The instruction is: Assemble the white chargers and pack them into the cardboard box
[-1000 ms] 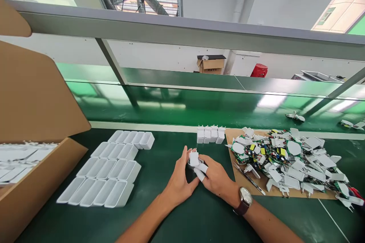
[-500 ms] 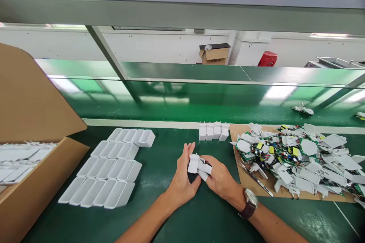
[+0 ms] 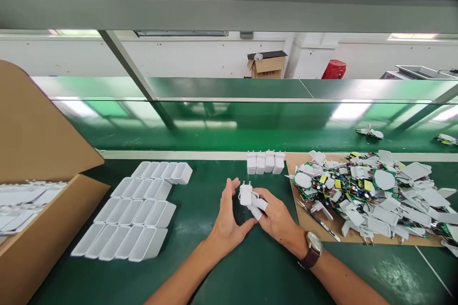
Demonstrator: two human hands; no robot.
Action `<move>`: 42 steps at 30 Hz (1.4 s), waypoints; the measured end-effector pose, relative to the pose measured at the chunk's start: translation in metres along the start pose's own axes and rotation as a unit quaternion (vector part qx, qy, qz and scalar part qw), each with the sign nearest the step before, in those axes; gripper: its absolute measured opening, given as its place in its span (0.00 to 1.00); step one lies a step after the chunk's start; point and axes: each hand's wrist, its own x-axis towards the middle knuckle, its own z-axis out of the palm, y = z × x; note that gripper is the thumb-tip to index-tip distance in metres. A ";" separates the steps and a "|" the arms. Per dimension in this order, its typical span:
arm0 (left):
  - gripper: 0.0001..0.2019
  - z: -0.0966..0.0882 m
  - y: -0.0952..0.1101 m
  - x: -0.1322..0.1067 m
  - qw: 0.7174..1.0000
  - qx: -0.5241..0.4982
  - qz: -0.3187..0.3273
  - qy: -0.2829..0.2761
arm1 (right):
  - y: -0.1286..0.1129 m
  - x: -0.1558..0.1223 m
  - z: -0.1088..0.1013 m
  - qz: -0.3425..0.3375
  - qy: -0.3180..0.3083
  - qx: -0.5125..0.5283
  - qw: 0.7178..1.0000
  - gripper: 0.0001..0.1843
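Note:
My right hand (image 3: 277, 214) grips a white plug-in power adapter (image 3: 245, 195), its metal prongs pointing up. White coverings (image 3: 258, 204) wrap fingertips of that hand. Just to the left, my left hand (image 3: 229, 219) is open, fingers stretched upward and thumb reaching toward the right fingertips. A small gap shows between its fingers and the adapter. Beyond the hands, a short row of similar white adapters (image 3: 265, 162) stands with prongs up. Left of them lie rows of open white plastic housings (image 3: 138, 212).
To the right, a heap of circuit boards with white covers (image 3: 379, 200) covers a cardboard sheet (image 3: 304, 228). Tweezers (image 3: 318, 219) lie at its near left edge. An open cardboard box (image 3: 64, 219) with white parts stands at left. Loose boards (image 3: 370, 132) lie on the back ledge.
My left palm and fingers have moved away from the adapter, opening a gap. The adapter has risen slightly in my right hand. The whole view has shifted a little.

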 end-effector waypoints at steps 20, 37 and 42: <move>0.45 -0.003 0.009 0.004 0.989 0.006 0.111 0.101 | -0.016 0.004 0.013 0.333 0.016 0.496 0.802 0.28; 0.43 -0.007 0.016 0.003 0.992 0.052 0.084 0.085 | -0.008 0.000 0.011 0.260 0.016 0.399 0.879 0.24; 0.51 -0.008 0.018 0.002 0.996 0.086 0.035 0.012 | 0.001 -0.004 0.000 0.003 0.069 0.016 0.997 0.18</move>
